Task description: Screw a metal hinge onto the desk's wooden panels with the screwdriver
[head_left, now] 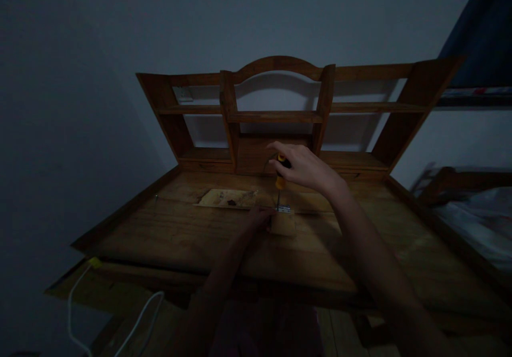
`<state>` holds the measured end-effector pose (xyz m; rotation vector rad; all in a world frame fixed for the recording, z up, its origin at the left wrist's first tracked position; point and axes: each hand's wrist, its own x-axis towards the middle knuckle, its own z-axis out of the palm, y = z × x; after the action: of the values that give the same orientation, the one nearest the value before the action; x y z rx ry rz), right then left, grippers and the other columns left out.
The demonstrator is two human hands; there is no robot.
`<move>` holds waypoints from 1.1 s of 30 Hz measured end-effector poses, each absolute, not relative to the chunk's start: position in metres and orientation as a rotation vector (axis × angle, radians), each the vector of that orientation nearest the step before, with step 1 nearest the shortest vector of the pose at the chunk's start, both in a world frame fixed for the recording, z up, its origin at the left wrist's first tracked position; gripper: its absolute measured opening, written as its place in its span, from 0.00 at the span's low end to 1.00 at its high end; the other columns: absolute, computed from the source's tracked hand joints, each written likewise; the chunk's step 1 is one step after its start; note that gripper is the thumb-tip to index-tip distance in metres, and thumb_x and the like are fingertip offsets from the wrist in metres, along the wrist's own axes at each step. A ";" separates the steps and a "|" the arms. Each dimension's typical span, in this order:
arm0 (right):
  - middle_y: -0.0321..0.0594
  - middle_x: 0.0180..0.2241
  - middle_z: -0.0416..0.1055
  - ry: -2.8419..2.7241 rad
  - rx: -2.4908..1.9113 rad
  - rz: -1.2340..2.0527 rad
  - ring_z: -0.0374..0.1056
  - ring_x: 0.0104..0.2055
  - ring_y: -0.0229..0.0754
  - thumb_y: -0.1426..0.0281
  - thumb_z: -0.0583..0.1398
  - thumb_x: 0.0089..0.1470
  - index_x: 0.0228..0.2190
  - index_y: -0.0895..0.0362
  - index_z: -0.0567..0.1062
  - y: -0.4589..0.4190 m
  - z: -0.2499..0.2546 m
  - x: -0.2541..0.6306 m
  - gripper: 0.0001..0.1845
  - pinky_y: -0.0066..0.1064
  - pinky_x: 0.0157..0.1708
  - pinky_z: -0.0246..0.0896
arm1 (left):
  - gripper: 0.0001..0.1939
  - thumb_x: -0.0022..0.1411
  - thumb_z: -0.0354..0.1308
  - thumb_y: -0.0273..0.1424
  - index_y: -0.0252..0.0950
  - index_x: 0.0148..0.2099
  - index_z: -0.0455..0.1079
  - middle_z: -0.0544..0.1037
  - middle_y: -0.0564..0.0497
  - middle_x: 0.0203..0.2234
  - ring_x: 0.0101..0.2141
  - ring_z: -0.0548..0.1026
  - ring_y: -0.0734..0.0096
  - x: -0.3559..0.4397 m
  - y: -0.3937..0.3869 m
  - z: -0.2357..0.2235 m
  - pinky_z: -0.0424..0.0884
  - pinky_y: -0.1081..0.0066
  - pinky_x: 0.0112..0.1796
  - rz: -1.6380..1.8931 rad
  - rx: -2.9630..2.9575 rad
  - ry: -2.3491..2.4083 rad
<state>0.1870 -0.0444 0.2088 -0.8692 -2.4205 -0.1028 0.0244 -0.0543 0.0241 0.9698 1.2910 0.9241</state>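
Observation:
My right hand (pixel 300 164) grips a screwdriver (pixel 281 182) with a yellow and black handle. The screwdriver stands nearly upright, its thin shaft pointing down at a small metal hinge (pixel 284 208). That hinge lies along the far edge of a small pale wooden block (pixel 283 224) on the desk. At the block's left side, my left hand (pixel 259 217) has its fingers closed on the edge, fingertips close to the hinge and the screwdriver tip. Dim light hides whether the tip sits in a screw, and part of my left fingers is in shadow.
The wooden desk (pixel 168 229) carries a shelf unit (pixel 276 117) along its back. A pale, stained patch (pixel 228 198) shows left of my hands. A white cable (pixel 138 319) hangs at the front left. Bedding (pixel 480 221) lies beyond the right edge.

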 end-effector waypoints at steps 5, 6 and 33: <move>0.44 0.50 0.73 -2.414 -0.909 -0.115 0.70 0.50 0.51 0.60 0.53 0.62 0.56 0.54 0.66 -0.047 0.210 0.186 0.23 0.40 0.51 0.60 | 0.12 0.55 0.63 0.31 0.33 0.24 0.66 0.61 0.59 0.12 0.14 0.60 0.80 0.025 -0.056 0.026 0.60 0.77 0.16 0.928 0.964 1.275; 0.43 0.52 0.72 -2.419 -0.891 -0.107 0.69 0.52 0.50 0.63 0.54 0.61 0.56 0.53 0.66 -0.047 0.210 0.186 0.23 0.40 0.52 0.60 | 0.12 0.55 0.63 0.31 0.33 0.24 0.66 0.61 0.59 0.12 0.14 0.59 0.80 0.025 -0.056 0.026 0.60 0.77 0.16 0.927 0.962 1.276; 0.44 0.54 0.71 -2.427 -0.854 -0.134 0.68 0.54 0.50 0.67 0.53 0.60 0.59 0.54 0.63 -0.045 0.209 0.189 0.25 0.38 0.51 0.60 | 0.11 0.54 0.62 0.31 0.32 0.25 0.68 0.63 0.57 0.14 0.15 0.62 0.78 0.024 -0.060 0.028 0.60 0.76 0.18 0.971 1.020 1.311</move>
<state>0.1895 -0.0448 0.2088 -0.8540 -2.4266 -0.1339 0.0237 -0.0602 0.0281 1.0197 1.3110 0.9709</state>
